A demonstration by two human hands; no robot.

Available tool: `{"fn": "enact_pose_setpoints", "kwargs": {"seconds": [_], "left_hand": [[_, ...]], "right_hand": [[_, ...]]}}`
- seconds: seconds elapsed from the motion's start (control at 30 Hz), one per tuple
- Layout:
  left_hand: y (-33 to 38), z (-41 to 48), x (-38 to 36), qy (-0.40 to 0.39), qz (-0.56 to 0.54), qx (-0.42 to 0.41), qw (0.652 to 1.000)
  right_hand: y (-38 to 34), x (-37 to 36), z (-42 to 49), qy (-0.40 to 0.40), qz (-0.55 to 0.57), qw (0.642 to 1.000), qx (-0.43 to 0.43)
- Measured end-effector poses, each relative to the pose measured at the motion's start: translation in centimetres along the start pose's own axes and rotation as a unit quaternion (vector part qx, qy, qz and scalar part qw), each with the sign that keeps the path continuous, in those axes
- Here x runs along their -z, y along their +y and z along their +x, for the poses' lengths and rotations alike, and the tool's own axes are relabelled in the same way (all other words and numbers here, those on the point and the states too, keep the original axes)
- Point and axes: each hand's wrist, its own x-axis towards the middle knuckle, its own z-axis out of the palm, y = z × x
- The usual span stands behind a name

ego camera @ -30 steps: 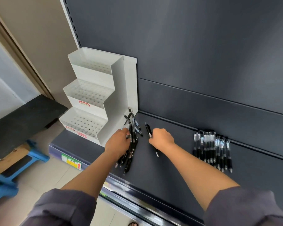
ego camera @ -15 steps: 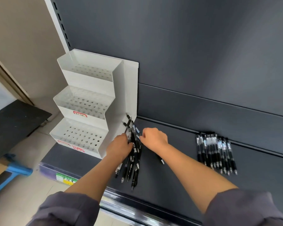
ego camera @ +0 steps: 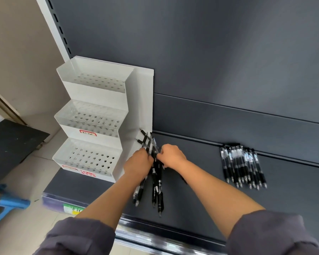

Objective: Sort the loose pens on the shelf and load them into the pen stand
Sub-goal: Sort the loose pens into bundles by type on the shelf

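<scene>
The bundle of pens (ego camera: 156,178) is caught between the two hands at the left part of the dark shelf (ego camera: 201,203), just right of the white pen stand (ego camera: 99,100). The left hand (ego camera: 139,163) grips the bundle from its left side, fingers curled round the barrels. The right hand (ego camera: 173,157) comes in from the other side, its curled fingers pinching at the same pens, so the hands are together, knuckles almost touching across the bundle. The black pens fan out at both ends. The upper ends spread towards the foot of the stand's right wall, and the lower ends point at the front edge of the shelf, below the wrists. I cannot tell whether the lower ends rest on the shelf or hang just above it.

The stand has three stepped tiers, each with a perforated floor, and red-edged labels on the fronts of the two lower tiers. It stands at the left end of the shelf, against the grey back panel (ego camera: 219,52).

A second lot, the row of pens (ego camera: 241,166), lies flat on the shelf side by side. It is well apart from both hands, to the right of the right forearm.

A green label (ego camera: 72,209) sits on the shelf's front rail, and a blue stool (ego camera: 9,202) stands on the floor at far left.
</scene>
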Motion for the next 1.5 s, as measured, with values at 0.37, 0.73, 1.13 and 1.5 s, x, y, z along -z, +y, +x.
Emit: {"fn": "enact_pose_setpoints", "kwargs": {"seconds": [0.37, 0.73, 1.13, 1.5], "left_hand": [[7.2, 0.5, -1.5, -0.011, -0.092, -0.105, 0.990], [17.5, -0.8, -8.3, -0.117, -0.101, -0.196, 0.968], [20.7, -0.7, -12.2, -0.122, -0.116, -0.113, 0.979], [21.2, -1.3, -12.2, -0.111, -0.027, -0.092, 0.989]], "right_hand": [[6.8, 4.6, -3.3, 0.097, 0.017, 0.993, -0.069], [19.5, 9.6, -7.3, 0.202, 0.089, 0.953, -0.206], [25.9, 10.6, -6.7, 0.142, 0.038, 0.961, -0.234], [26.9, 11.4, -6.7, 0.131, 0.003, 0.977, -0.167]]}}
